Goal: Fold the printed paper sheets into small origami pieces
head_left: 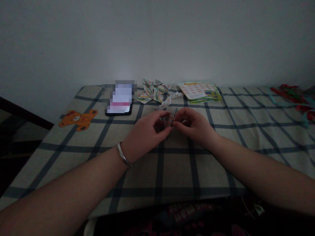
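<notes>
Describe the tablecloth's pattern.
The tablecloth has dark bluish checks on greyish beige, best in the head view.

I can't read the blurred smartphone screen [121,98]; fingers [165,133] partly hide the folded paper [171,118], its print [170,122] too tiny.

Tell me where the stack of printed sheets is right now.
In the head view, the stack of printed sheets lies near the wall, just right of the folded paper pieces and beyond the right hand.

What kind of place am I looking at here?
Probably a room in a home: a table with a checked tablecloth against a plain wall, a bear cutout and a phone on it.
</notes>
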Available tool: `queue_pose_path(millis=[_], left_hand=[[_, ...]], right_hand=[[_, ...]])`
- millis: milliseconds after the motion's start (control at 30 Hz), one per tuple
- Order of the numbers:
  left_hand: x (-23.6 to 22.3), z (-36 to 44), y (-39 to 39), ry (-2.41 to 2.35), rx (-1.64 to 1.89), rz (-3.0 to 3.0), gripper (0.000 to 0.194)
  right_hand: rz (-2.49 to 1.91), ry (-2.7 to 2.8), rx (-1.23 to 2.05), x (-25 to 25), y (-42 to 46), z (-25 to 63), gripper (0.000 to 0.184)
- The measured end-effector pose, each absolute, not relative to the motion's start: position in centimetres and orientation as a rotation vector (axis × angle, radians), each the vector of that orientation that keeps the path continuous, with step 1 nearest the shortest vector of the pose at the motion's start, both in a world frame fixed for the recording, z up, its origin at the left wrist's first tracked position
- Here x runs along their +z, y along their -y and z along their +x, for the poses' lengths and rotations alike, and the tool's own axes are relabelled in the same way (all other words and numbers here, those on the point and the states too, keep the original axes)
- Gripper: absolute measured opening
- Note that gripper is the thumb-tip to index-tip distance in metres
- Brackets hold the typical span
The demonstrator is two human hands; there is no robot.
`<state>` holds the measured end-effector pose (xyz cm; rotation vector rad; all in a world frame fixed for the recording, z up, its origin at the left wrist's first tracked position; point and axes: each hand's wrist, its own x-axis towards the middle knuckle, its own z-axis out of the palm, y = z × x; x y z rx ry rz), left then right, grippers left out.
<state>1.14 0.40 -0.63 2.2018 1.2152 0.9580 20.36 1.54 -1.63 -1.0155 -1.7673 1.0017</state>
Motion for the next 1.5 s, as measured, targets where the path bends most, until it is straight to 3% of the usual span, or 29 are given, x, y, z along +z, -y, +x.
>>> queue_pose_path(millis=[333, 833, 1200, 1500], left_hand=[[-0.9, 0.9, -0.8, -1.129, 0.965, 2.104, 0.040], [-1.0, 0.7, -1.1, -1.043, 0.912, 2.076, 0.034], [-0.7, 0.7, -1.3, -1.165, 0.824, 2.222, 0.030], [-0.5, -0.4, -1.8, -1.096, 0.732, 2.394, 0.033]], right_hand=[[-1.029, 1.754, 0.939, -1.4, -1.5, 20.3, 0.027], [-1.040, 1.932, 0.634, -1.2, -1.3, 21.1, 0.014], [-1.149, 1.956, 0.679, -1.5, -1.9, 21.1, 0.014], [-1.187, 2.181, 0.446, -1.0, -1.8, 21.9, 0.012]])
